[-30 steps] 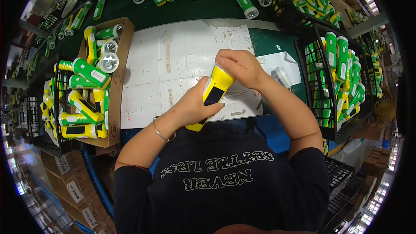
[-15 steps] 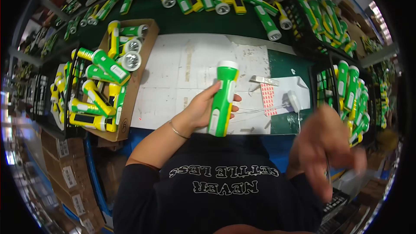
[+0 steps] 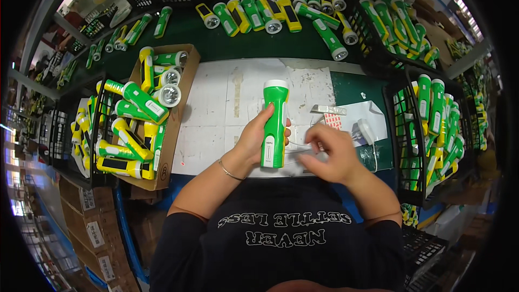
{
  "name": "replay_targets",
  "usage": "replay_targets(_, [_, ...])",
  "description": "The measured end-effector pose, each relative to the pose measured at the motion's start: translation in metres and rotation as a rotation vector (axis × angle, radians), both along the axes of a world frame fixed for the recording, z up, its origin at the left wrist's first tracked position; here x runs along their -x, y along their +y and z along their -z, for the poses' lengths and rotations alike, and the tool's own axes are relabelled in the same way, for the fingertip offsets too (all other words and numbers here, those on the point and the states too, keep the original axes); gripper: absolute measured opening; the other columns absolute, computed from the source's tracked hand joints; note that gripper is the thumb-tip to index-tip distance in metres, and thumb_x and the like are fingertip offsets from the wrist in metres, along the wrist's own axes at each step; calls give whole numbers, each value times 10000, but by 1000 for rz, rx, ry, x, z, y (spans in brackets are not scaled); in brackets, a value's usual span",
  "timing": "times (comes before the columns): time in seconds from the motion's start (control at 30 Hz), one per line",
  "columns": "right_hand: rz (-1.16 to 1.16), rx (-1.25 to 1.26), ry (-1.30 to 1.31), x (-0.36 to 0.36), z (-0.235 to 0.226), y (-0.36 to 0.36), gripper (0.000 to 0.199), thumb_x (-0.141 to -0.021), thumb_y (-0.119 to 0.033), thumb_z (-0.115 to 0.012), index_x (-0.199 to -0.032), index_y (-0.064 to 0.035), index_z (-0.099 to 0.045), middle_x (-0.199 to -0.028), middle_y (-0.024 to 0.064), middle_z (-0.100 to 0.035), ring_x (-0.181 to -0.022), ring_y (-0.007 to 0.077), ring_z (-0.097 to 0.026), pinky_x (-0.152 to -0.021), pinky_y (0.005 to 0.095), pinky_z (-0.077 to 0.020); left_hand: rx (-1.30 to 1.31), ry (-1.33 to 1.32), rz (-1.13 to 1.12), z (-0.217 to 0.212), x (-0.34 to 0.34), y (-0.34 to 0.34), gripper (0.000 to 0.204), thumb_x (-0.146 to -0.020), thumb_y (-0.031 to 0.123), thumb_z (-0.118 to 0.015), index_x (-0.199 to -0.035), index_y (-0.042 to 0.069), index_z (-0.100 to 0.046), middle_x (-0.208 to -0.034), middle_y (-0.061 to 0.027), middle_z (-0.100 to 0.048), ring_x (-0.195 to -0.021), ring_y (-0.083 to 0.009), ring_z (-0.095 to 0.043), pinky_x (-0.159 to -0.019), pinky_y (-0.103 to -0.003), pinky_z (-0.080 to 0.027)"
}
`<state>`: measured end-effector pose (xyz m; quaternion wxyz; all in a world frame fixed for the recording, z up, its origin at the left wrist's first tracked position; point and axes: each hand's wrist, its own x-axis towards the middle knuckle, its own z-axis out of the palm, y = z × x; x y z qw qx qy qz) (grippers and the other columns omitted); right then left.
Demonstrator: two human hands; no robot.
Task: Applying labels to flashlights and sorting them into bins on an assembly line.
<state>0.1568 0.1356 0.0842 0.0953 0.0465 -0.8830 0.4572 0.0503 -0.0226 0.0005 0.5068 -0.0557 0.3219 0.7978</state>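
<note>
My left hand (image 3: 253, 136) is wrapped around a green and yellow flashlight (image 3: 275, 116), held over the white work surface (image 3: 208, 124). The flashlight's white head points away from me, and its white switch panel faces up. To the right of it, my right hand (image 3: 334, 154) hovers slightly blurred, with curled fingers and a gap between thumb and index finger; nothing shows in it. Past that hand lie a red-and-white sticker sheet (image 3: 333, 121), partly covered, and a small pale strip (image 3: 328, 110). A white charger plug (image 3: 366, 130) with a cable rests on white paper.
A cardboard box (image 3: 186, 75) full of flashlights stands on the left, beside a black crate (image 3: 57, 121). Black crates of flashlights stand at the right (image 3: 415, 151) and far right (image 3: 363, 19). A row of flashlights (image 3: 251, 13) lies along the far green tabletop (image 3: 227, 46).
My right hand has swung in from the lower right to beside the flashlight. My left hand still grips the flashlight, which is now more upright. The whole view has shifted slightly.
</note>
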Motion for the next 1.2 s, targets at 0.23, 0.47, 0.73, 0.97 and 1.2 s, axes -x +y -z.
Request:
replay_targets(0.23, [115,267,-356,11,87,-5,489,-735,-501,-654,-735,-14,-604,-587,99,-566,-535,214,-545,-543,324,-433,21,357,-144,-13,-10,24,319,-967,334,-377,-1120,54,-389,-947,-126,-532,-775,-203,-568,-639,-349,-537])
replay_targets(0.47, [38,151,-413,1,54,-3,520,-768,-544,-585,-797,-27,-641,-687,120,-619,-629,258,-599,-600,343,-454,106,501,-150,-21,-22,39,311,-969,335,-369,-1115,61,-383,-907,-105,-525,-730,-156,-550,-600,-290,-508])
replay_targets(0.73, [80,92,-284,-7,43,3,437,-768,-461,-613,-812,-26,-626,-645,103,-598,-583,261,-585,-554,339,-450,-63,377,-22,-13,-16,34,466,-955,408,-368,-1282,81,-323,-1085,-147,-526,-933,-226,-558,-798,-359,-485])
replay_targets(0.97, [937,-366,128,-52,-21,171,446,-780,-508,-585,-735,-67,-637,-669,115,-627,-585,263,-610,-533,348,-463,-59,396,-10,-18,-5,17,518,-946,436,-342,-1379,157,-279,-1157,-114,-528,-1017,-238,-547,-818,-366,-466])
replay_targets(1.2, [1208,-872,-594,-108,-50,299,675,-740,-664,-464,-867,-26,-644,-895,187,-647,-852,347,-617,-719,453,-480,-48,381,32,-11,3,21,469,-950,343,-381,-1368,149,-293,-1136,-121,-533,-977,-223,-558,-781,-327,-480])
